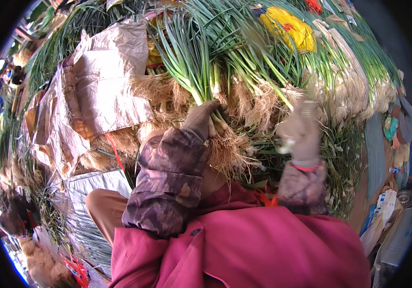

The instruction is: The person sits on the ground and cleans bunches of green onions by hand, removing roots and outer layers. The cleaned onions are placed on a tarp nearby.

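Observation:
My left hand, in a brownish knit glove, is closed around a small bunch of green onions. Their leaves point away from me, and the shaggy roots hang below my fist toward my lap. To the right, my right hand, also gloved, is blurred by motion. A single green onion stalk runs down to its fingers, and a whitish scrap shows beside them. The blur hides whether the fingers grip either one.
Rooted green onions lie heaped in front, with more rows at the right. A pale woven sack covers part of the pile at left. A yellow bag rests on the leaves. Loose trimmings litter the ground; a vehicle stands far right.

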Demonstrator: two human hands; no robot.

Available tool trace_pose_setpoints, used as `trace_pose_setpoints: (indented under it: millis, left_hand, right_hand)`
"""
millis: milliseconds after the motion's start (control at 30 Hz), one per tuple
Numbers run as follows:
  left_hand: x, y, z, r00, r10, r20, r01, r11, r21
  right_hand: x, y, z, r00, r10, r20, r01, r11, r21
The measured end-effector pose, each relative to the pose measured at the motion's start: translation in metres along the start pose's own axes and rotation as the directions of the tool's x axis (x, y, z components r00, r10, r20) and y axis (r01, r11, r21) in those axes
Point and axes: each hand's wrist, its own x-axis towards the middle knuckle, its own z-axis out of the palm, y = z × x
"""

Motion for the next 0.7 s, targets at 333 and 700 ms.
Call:
trace_pose_setpoints:
  millis: [333,700]
  left_hand:
    - [-0.019,0.006,0.007,0.983,0.0,0.182,-0.104,0.823,0.558]
    - [-0.024,0.01,0.0,0.985,-0.075,0.156,0.043,0.98,0.196]
  right_hand:
    - [0.088,0.093,0.004,0.919,0.29,-0.269,-0.343,0.245,-0.907]
    - [0.068,0.1,-0.015,0.955,0.271,-0.118,-0.292,0.928,-0.232]
